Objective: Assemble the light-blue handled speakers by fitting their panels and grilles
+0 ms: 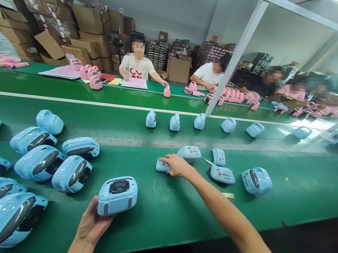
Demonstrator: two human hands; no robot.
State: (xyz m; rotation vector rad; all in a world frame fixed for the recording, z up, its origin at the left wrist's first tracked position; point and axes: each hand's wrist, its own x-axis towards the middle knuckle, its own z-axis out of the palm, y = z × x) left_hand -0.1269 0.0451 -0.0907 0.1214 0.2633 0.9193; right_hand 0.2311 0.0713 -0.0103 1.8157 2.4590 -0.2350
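Note:
My left hand (pixel 92 224) holds up a light-blue speaker (pixel 116 208), its round black speaker cone uncovered and facing upward. Out over the bench, my right hand (pixel 178 166) has its fingers across a small blue printed cover (pixel 161 166), with the index finger along the far edge. Just behind that hand lies another printed cover (pixel 189 151). To its right are a curved cover (pixel 218 157) and a cover with "Mickey" lettering (pixel 223 175), with a thin pale stick (pixel 208 161) between them.
Several blue speakers (pixel 39 162) crowd the bench at left; one more (pixel 256 181) stands at right. A row of blue units (pixel 175 122) lines the green belt (pixel 119 126). Co-workers sit opposite with pink units (pixel 96 82). A white post (pixel 238 53) rises beyond the belt.

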